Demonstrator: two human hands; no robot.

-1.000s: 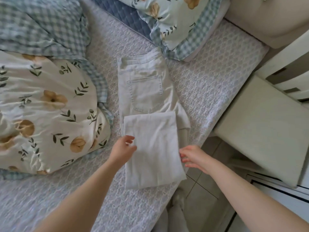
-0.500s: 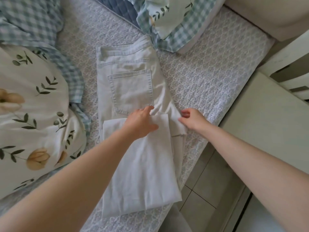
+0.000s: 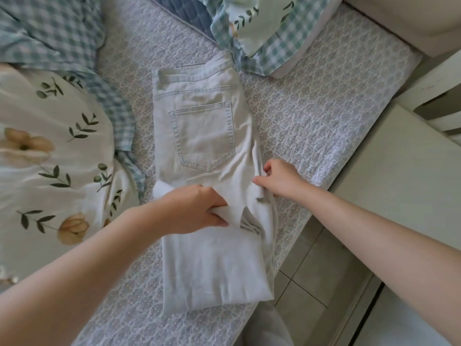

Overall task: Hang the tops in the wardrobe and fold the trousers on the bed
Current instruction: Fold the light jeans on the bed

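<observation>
Below the pocket (image 3: 203, 138) of the trousers (image 3: 212, 265), both hands are on the cloth. The trousers lie flat on the bed (image 3: 311, 116). Their long axis runs from the waistband beyond the pocket, by the pillow (image 3: 262, 33), straight back toward the person. The legs are doubled up, so their free edge lies just below the pocket and the fold sits at the near end.

The left hand (image 3: 199, 211), directly below the pocket, grips that free edge with its fingers curled over it, lifting a small flap. The right hand (image 3: 279, 181), below and right of the pocket, pinches the seat corner that juts out from the side edge. Left of the pocket, well apart, a flowered duvet (image 3: 50, 158) is heaped.

The step in hand looks like squaring the shape: the jutting corner wants tucking inward, toward the pocket, before another fold. That fold would go along the long axis, with the near end carried up over the pocket to the waistband. Both hands sit at mid-length, so the near fold lies behind them, toward the person. The left hand is closer to the centre line and the right holds the edge. If the corner is let go untucked, the stack may end up lopsided.
</observation>
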